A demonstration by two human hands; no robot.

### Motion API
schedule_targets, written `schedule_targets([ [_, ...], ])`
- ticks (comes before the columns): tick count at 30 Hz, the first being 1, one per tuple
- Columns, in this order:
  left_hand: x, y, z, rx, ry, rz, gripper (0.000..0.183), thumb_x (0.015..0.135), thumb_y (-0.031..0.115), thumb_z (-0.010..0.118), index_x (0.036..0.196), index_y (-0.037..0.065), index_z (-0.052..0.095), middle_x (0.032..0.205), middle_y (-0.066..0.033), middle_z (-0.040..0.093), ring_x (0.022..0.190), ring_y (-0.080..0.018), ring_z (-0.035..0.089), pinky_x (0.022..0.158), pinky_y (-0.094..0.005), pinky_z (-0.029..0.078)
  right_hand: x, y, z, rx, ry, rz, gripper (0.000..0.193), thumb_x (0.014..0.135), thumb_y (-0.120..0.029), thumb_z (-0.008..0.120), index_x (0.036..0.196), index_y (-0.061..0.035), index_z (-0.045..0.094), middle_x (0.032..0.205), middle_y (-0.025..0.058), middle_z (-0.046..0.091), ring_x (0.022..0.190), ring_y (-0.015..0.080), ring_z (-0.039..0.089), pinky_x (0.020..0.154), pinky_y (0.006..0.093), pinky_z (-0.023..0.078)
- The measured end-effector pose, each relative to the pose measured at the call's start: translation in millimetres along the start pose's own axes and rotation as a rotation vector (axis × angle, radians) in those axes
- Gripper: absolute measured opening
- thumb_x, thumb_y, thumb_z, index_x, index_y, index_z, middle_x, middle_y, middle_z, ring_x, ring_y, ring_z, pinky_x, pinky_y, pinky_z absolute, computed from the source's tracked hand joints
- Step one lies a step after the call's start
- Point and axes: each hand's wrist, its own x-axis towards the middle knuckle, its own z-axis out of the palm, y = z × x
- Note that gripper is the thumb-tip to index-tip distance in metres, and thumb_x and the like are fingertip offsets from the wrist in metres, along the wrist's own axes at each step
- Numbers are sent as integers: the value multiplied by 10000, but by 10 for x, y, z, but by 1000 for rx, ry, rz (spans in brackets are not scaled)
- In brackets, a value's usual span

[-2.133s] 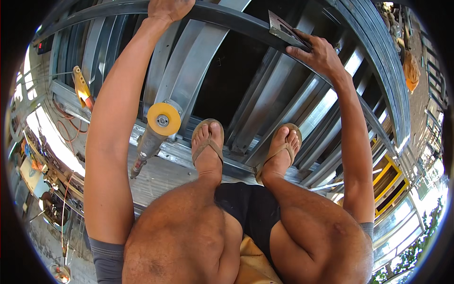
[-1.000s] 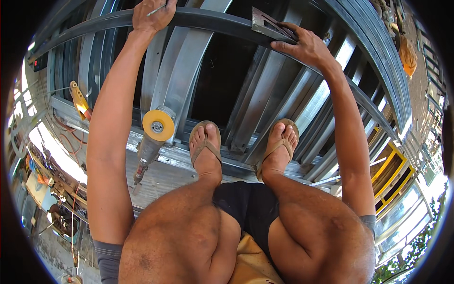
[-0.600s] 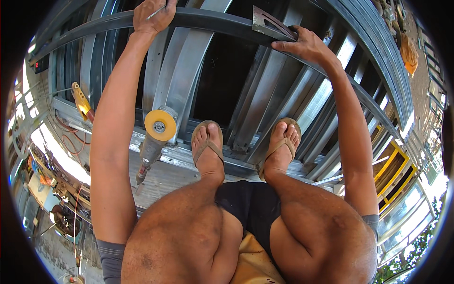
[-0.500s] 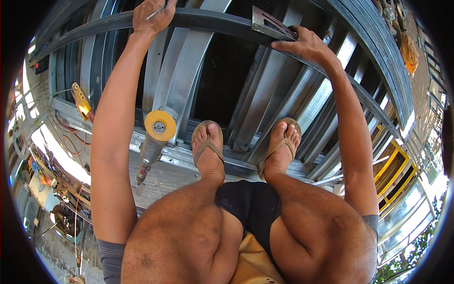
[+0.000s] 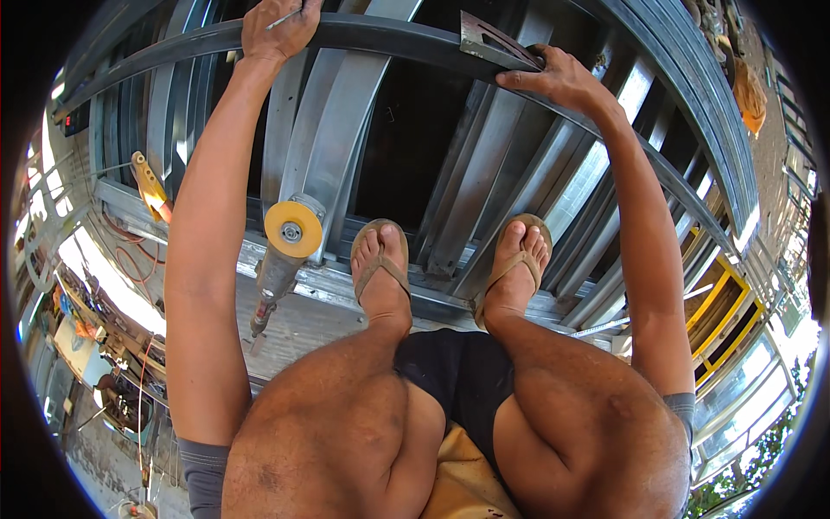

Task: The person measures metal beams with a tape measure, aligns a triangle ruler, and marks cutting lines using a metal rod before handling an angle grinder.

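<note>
My left hand (image 5: 281, 33) is closed at the far left of centre, over a long dark metal bar (image 5: 389, 39). A thin, pencil-like stick (image 5: 284, 19) pokes out between its fingers. Further right, my right hand (image 5: 566, 82) grips the end of a triangular metal square (image 5: 497, 45), which lies across the same bar. The thumb of that hand presses down by the bar's near edge. Beyond the top of the picture, part of my left hand is cut off.
Silvery metal channels (image 5: 333, 138) lie in rows beneath the bar, with dark gaps between them. An angle grinder (image 5: 281, 259) with a yellow disc rests left of my sandalled feet. More long bars (image 5: 692, 95) are stacked at the far right. A yellow-framed rack (image 5: 726, 320) stands at right.
</note>
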Motion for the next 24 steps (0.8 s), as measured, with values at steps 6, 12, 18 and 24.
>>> schedule_targets([
  [6, 6, -22, -2, 24, -14, -5, 382, 947, 299, 523, 848, -15, 717, 799, -272, 684, 762, -453, 675, 712, -516, 540, 11, -51, -44, -23, -49, 32, 1121, 571, -843, 687, 1313, -13, 570, 1208, 230, 584, 1134, 373, 588, 962, 468, 481],
  [12, 0, -31, 21, 14, 21, 27, 376, 947, 298, 529, 832, -11, 709, 784, -265, 681, 744, -453, 672, 700, -519, 537, -10, -48, -41, 10, -15, 21, 1092, 547, -849, 698, 1227, 2, 625, 1034, 203, 636, 993, 322, 645, 865, 431, 512],
  [18, -5, -39, -2, 23, -9, 14, 371, 949, 300, 534, 864, -10, 719, 809, -262, 689, 774, -445, 677, 721, -513, 542, 3, -120, -124, -3, -146, 44, 1120, 584, -862, 680, 1309, -13, 582, 1205, 235, 634, 1139, 378, 627, 966, 450, 524],
  [24, 2, -37, 33, 37, 25, 35, 373, 949, 301, 536, 876, -12, 725, 830, -260, 696, 801, -437, 683, 748, -503, 549, 21, -11, -25, -7, -56, 20, 1123, 573, -886, 674, 1266, -5, 604, 1122, 222, 634, 1070, 358, 639, 922, 449, 521],
])
